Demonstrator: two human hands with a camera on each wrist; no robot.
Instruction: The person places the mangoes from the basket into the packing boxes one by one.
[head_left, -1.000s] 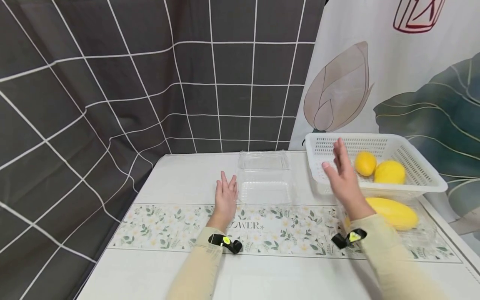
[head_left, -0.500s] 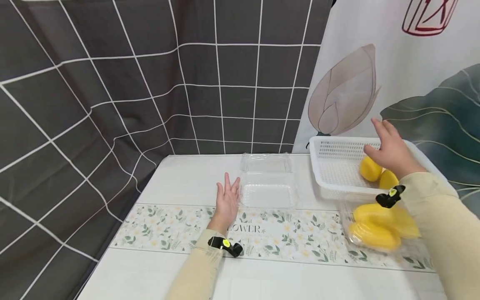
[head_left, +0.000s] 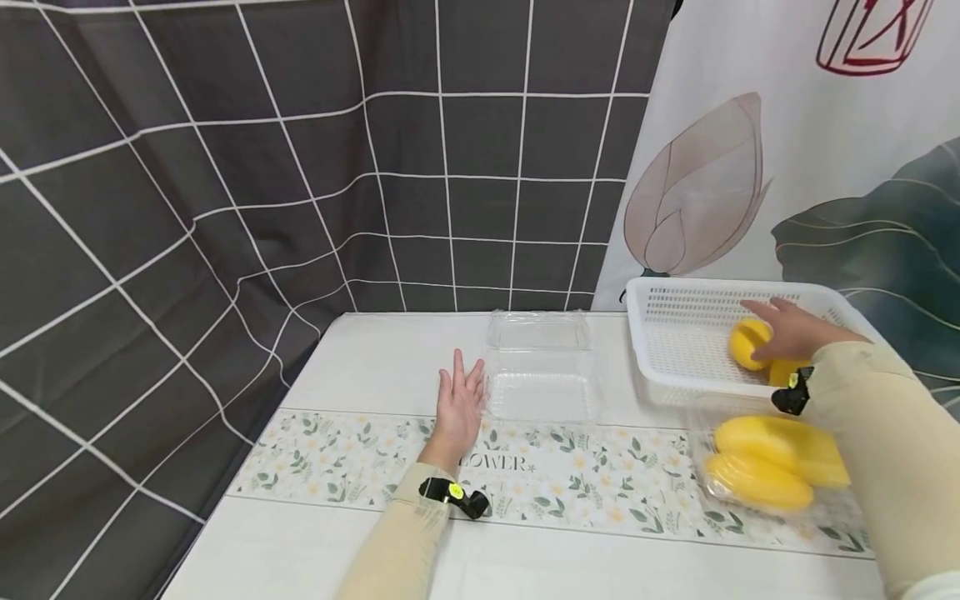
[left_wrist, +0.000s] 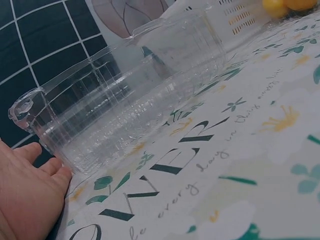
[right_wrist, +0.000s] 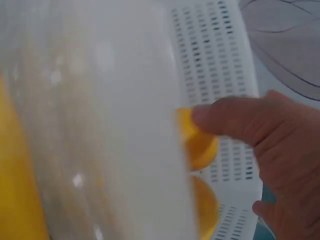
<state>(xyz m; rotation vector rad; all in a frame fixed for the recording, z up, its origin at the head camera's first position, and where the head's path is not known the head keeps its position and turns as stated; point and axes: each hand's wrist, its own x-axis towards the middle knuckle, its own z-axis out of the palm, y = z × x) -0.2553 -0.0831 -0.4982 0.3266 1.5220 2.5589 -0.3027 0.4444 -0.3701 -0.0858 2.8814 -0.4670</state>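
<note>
My left hand (head_left: 459, 408) lies with fingers extended at the left side of a clear plastic clamshell box (head_left: 542, 396), its lid folded back. In the left wrist view the fingertips are right at the wall of the clamshell box (left_wrist: 125, 105). My right hand (head_left: 798, 332) reaches low over the white perforated basket (head_left: 675, 392), thumb and fingers spread about a round yellow fruit (head_left: 744, 343). In the right wrist view the thumb (right_wrist: 225, 119) overlaps the round yellow fruit (right_wrist: 202, 150). A second yellow fruit (head_left: 783, 372) lies beside it, partly hidden by the hand.
In front of the basket stands another clear plastic box (head_left: 697, 454) with several long yellow fruits (head_left: 761, 482), partly behind the right sleeve. A floral strip (head_left: 600, 483) crosses the white table (head_left: 555, 558). A dark checked curtain (head_left: 480, 208) hangs behind.
My right hand has moved right, over the basket, then down to the round yellow fruit. The left hand stays beside the clamshell box. The view has shifted slightly.
</note>
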